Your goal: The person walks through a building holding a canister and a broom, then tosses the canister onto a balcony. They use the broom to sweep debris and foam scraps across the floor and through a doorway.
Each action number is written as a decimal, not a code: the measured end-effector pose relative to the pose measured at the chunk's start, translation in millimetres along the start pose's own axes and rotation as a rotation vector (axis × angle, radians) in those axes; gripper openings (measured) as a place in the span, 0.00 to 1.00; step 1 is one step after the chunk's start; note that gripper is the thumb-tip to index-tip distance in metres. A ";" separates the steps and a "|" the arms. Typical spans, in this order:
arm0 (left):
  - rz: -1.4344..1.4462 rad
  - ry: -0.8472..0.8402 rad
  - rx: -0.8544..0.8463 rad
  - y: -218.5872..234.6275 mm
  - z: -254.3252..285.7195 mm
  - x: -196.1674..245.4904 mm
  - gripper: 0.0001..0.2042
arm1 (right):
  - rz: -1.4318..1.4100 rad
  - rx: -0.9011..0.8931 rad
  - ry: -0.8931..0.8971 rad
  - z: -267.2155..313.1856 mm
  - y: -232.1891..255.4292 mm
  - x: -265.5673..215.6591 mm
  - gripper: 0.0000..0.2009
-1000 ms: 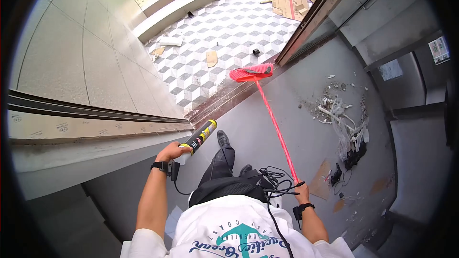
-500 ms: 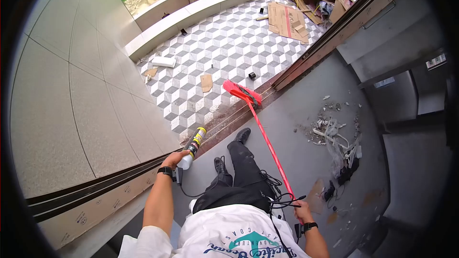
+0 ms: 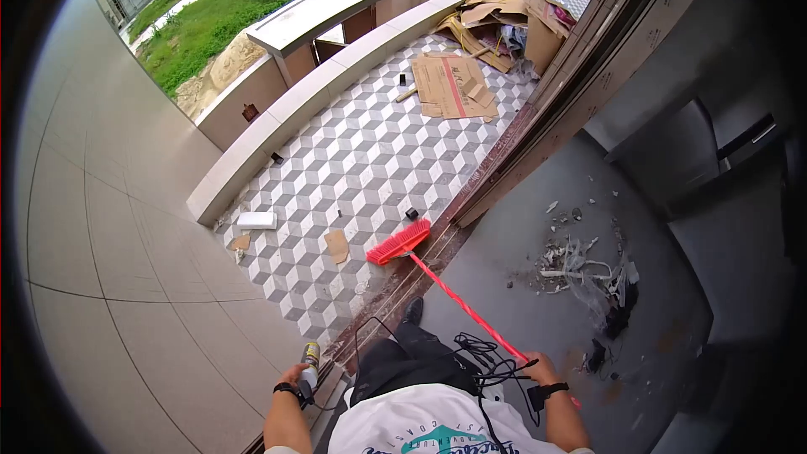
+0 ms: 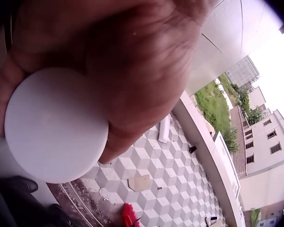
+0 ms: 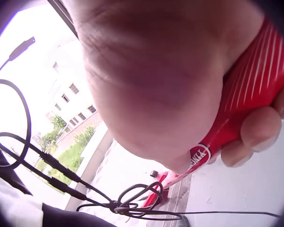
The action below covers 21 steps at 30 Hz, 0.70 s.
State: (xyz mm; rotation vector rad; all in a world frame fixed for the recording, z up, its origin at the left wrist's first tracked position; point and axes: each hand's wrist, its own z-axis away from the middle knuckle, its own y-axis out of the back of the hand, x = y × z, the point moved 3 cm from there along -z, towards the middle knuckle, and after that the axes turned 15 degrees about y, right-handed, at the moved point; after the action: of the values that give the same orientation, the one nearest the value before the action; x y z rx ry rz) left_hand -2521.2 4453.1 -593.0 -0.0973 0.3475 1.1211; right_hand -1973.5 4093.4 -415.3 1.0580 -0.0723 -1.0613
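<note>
The left hand (image 3: 292, 378) grips a bottle with a black and yellow label (image 3: 310, 361); in the left wrist view its round white end (image 4: 56, 125) fills the palm, with fingers curled around it. The right hand (image 3: 542, 370) holds the red handle (image 3: 466, 307) of a broom, and the right wrist view shows fingers wrapped round the red grip (image 5: 255, 80). The red broom head (image 3: 399, 244) lies at the edge of the patterned tiles, by the door track. Black cables (image 5: 132, 203) hang in loops beside the right hand.
Flattened cardboard (image 3: 454, 87) and a cardboard heap (image 3: 538, 29) lie on the tiled balcony (image 3: 361, 160). A low wall (image 3: 311, 109) bounds it. Debris (image 3: 588, 277) is piled on the grey floor at right, past the door frame (image 3: 580, 84).
The head view has turned and moved toward the balcony, showing more grass and cardboard. The broom head has swung from pointing one way to another. Both hands keep their holds.
</note>
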 end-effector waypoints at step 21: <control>-0.245 -1.307 -0.309 -330.3 454.7 459.5 0.35 | 0.062 -0.110 -0.332 -23.0 57.8 -107.8 0.19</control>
State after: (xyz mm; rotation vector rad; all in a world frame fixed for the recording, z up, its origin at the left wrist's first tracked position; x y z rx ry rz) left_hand -1946.1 4819.5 -344.2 0.3147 -0.9781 0.7884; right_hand -1980.1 4192.6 -340.3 0.7690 -0.3086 -1.1631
